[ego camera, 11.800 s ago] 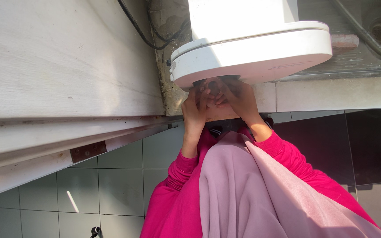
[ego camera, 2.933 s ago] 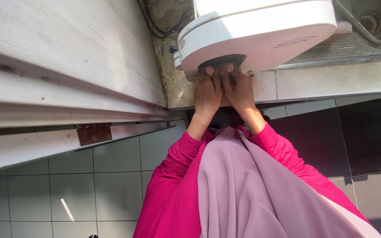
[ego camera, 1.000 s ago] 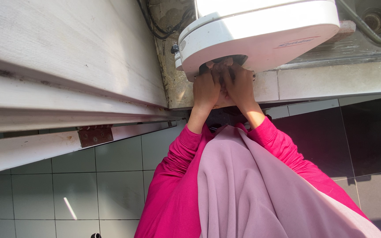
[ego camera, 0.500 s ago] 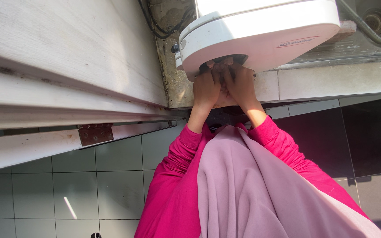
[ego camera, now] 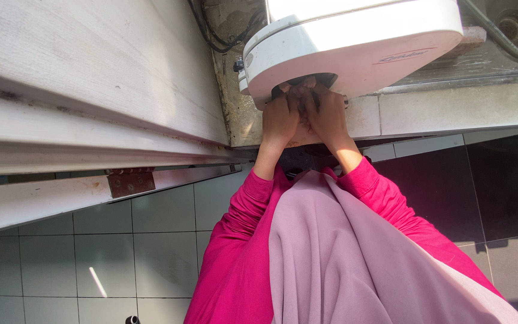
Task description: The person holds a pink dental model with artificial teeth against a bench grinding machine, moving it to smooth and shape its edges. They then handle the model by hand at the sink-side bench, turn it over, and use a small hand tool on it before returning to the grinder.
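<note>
Under white tank (ego camera: 355, 42): left hand (ego camera: 280, 120), right hand (ego camera: 329, 114) at dark opening (ego camera: 307, 81).

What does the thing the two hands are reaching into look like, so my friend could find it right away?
Start at the big white painted door on the left and go right, past the grimy corner with black cables. There sits a rounded white plastic appliance. The left hand and right hand press together at a dark opening in its edge; nothing else nearby is smooth, curved and bright white.
</note>
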`<state>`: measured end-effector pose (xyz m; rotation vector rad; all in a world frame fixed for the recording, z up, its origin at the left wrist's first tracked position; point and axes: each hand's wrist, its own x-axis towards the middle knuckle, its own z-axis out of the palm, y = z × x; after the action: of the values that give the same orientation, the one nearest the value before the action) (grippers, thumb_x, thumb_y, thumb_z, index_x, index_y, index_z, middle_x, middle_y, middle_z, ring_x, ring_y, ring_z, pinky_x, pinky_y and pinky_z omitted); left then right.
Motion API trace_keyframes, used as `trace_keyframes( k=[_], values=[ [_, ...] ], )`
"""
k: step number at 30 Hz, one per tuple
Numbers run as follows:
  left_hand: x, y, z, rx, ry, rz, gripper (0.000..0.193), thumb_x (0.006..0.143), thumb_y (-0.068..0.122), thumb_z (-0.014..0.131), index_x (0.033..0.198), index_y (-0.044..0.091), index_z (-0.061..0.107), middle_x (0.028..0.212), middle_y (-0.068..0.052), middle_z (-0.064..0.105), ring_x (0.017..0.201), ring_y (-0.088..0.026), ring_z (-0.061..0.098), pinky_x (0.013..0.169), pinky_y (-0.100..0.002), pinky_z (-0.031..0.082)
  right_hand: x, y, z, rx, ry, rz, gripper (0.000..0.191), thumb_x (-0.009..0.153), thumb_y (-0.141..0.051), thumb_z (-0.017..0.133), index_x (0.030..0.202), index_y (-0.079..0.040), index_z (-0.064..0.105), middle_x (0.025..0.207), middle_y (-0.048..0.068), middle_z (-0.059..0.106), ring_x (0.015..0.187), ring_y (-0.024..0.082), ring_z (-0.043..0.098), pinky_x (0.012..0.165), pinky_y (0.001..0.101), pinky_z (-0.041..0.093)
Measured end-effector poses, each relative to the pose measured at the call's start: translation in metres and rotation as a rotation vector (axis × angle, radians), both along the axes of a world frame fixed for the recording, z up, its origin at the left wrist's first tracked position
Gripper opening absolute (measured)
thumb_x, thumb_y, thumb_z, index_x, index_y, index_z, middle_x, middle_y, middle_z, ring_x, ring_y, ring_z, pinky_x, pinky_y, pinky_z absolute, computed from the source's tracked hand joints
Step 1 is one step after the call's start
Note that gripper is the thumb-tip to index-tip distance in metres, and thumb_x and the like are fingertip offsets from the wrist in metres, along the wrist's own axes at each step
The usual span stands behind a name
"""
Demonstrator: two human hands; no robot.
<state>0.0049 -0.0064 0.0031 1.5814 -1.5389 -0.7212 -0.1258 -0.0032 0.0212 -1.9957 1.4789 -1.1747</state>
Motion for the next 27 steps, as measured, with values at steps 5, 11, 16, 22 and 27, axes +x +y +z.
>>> trace_keyframes(
  k=[5,11,16,22,27],
  values=[
    [0.005,-0.002,0.000,-0.069,0.006,-0.086,0.028,0.101,0.020,0.051,0.091,-0.001,0.067,0.081,-0.027,0.071,0.079,-0.046,0.071,0.069,-0.055,0.055,0.003,0.003,0.002,0.029,-0.060,0.016,0.018,0.105,-0.013,0.061,0.101,0.003,0.069,0.075,0.019,0.069,0.068,0.037,0.070,0.060,0.0452,0.053],
    [0.003,0.001,0.004,-0.052,0.034,-0.032,0.030,0.101,0.022,0.052,0.098,-0.002,0.070,0.077,-0.028,0.070,0.078,-0.046,0.070,0.071,-0.056,0.055,0.002,0.002,0.002,0.058,-0.070,0.011,0.019,0.105,-0.014,0.061,0.098,0.002,0.069,0.070,0.018,0.068,0.063,0.035,0.070,0.057,0.0438,0.053],
    [0.003,-0.001,0.001,-0.014,0.044,-0.034,0.029,0.101,0.022,0.053,0.104,-0.002,0.068,0.076,-0.027,0.071,0.080,-0.046,0.071,0.072,-0.055,0.056,0.001,0.000,-0.001,0.047,-0.046,-0.016,0.020,0.104,-0.015,0.063,0.095,0.002,0.070,0.069,0.017,0.068,0.061,0.034,0.069,0.056,0.0443,0.051],
    [0.001,0.003,-0.005,-0.146,0.047,-0.016,0.030,0.104,0.024,0.054,0.110,-0.004,0.065,0.089,-0.029,0.071,0.085,-0.048,0.070,0.073,-0.055,0.056,0.000,0.003,0.008,0.094,-0.061,-0.003,0.021,0.104,-0.018,0.066,0.097,0.001,0.071,0.069,0.016,0.068,0.060,0.031,0.070,0.057,0.0422,0.052],
    [0.012,0.025,0.008,-0.055,-0.114,0.040,0.029,0.099,0.031,0.065,0.104,0.003,0.069,0.078,-0.025,0.070,0.077,-0.044,0.071,0.066,-0.053,0.055,-0.011,0.017,0.031,0.259,-0.043,0.001,0.023,0.095,-0.021,0.077,0.100,0.000,0.069,0.073,0.014,0.073,0.064,0.025,0.075,0.061,0.0357,0.058]
  ],
)
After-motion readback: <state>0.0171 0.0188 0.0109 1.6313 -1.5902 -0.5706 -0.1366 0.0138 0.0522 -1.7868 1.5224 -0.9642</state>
